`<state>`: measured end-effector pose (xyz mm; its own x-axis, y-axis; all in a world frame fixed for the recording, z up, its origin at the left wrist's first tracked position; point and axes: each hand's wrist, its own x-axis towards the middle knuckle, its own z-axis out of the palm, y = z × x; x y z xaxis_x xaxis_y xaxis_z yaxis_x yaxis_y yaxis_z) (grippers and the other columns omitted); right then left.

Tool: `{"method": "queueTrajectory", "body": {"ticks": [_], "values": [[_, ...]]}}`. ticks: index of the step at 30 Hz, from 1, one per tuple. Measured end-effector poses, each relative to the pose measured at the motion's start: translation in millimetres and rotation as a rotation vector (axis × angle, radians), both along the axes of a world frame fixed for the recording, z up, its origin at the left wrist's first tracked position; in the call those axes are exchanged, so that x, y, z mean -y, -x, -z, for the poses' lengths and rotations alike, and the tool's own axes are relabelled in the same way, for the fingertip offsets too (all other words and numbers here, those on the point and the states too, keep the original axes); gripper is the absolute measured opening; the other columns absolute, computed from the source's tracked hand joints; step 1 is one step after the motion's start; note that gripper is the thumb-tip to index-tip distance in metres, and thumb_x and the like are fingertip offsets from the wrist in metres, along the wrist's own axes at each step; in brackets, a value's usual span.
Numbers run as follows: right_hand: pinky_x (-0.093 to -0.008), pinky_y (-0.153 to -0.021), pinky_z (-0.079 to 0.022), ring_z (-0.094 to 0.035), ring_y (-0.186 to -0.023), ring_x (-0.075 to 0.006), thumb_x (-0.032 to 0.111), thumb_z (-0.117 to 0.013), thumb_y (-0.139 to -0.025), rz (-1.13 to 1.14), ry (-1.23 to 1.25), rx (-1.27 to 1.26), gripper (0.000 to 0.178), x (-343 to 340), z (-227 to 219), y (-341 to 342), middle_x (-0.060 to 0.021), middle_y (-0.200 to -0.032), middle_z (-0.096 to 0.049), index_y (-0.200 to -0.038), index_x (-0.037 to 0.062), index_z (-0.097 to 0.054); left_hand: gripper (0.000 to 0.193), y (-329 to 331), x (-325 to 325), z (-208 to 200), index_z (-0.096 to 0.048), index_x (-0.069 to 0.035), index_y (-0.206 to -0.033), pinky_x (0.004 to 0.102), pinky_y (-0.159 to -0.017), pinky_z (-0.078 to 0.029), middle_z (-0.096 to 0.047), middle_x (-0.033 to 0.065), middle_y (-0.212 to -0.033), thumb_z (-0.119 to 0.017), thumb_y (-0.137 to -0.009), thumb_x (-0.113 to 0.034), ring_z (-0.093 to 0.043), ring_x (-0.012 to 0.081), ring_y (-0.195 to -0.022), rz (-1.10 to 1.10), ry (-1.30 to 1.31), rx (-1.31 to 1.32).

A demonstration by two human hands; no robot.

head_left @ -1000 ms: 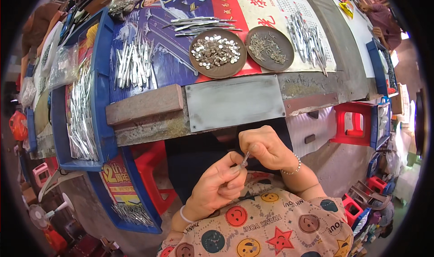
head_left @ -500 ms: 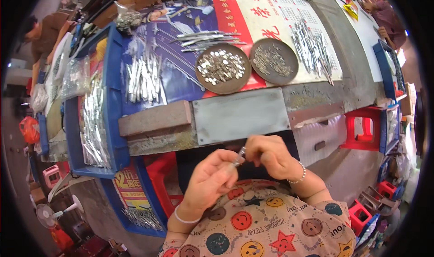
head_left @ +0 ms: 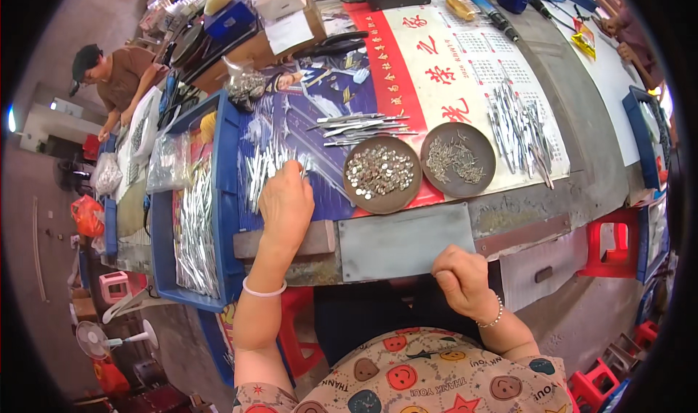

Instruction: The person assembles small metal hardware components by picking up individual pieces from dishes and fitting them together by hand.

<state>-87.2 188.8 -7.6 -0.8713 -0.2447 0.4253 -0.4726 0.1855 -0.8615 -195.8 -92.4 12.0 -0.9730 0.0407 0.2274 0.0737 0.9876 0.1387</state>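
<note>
My left hand (head_left: 286,201) reaches over the bench to the left pile of slim silver metal pieces (head_left: 260,167). Its fingers are bent together at the pile's right side, and their tips are hidden, so what they pinch does not show. Close to the front right corner of the grey metal plate (head_left: 403,242), my right hand (head_left: 465,282) is curled into a loose fist; anything inside it is out of sight. Beyond the plate sit a round dish of small shiny discs (head_left: 379,173) and a second dish of tiny pins (head_left: 456,160).
More slim metal pieces lie behind the dishes (head_left: 367,128) and at the right (head_left: 520,129). A brown block (head_left: 316,238) borders the plate. At left stands a blue tray (head_left: 231,246) full of silver strips. A co-worker (head_left: 120,78) is at the far left.
My hands were together around a small metal piece in front of the plate. Now they are apart: the left has gone forward to the pile, the right stays near the bench edge. The view has shifted.
</note>
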Motion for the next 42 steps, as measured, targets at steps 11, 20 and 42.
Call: {"method": "queueTrajectory", "body": {"ticks": [11,20,42], "values": [[-0.0311,-0.047,-0.041,-0.053,-0.053,-0.0223,0.009,-0.069,-0.076,-0.044,-0.042,-0.075,0.013,-6.4,6.1,3.8,-0.0061,-0.067,-0.054,-0.074,0.0049,-0.057,0.015,51.4,-10.6,-32.1,-0.059,-0.003,-0.094,0.0381,-0.067,-0.049,-0.061,0.0128,-0.084,-0.062,-0.081,-0.009,-0.062,0.029,-0.075,0.161,-0.265,-0.026],[-0.0313,-0.047,-0.041,-0.053,-0.053,-0.0227,0.012,-0.069,-0.077,-0.054,-0.039,-0.074,0.014,-6.3,5.3,3.2,-0.0058,-0.067,-0.053,-0.075,0.0058,-0.057,0.015,135.4,-29.1,11.2,-0.062,-0.003,-0.089,0.0289,-0.073,-0.045,-0.055,0.0078,-0.087,-0.067,-0.079,-0.012,-0.057,0.0175,-0.08,0.381,-0.368,0.271],[-0.0198,-0.063,-0.047,-0.055,-0.072,-0.0047,0.006,-0.061,-0.088,-0.029,0.621,0.474,0.023,-2.2,-51.7,-17.2,-0.0031,-0.087,-0.06,-0.11,0.0002,-0.056,0.01,-111.0,-97.7,-37.7,-0.048,-0.001,-0.098,0.0246,-0.072,-0.047,-0.055,0.004,-0.083,-0.048,-0.096,-0.011,-0.055,0.0106,-0.076,0.359,-1.387,0.624]]}}
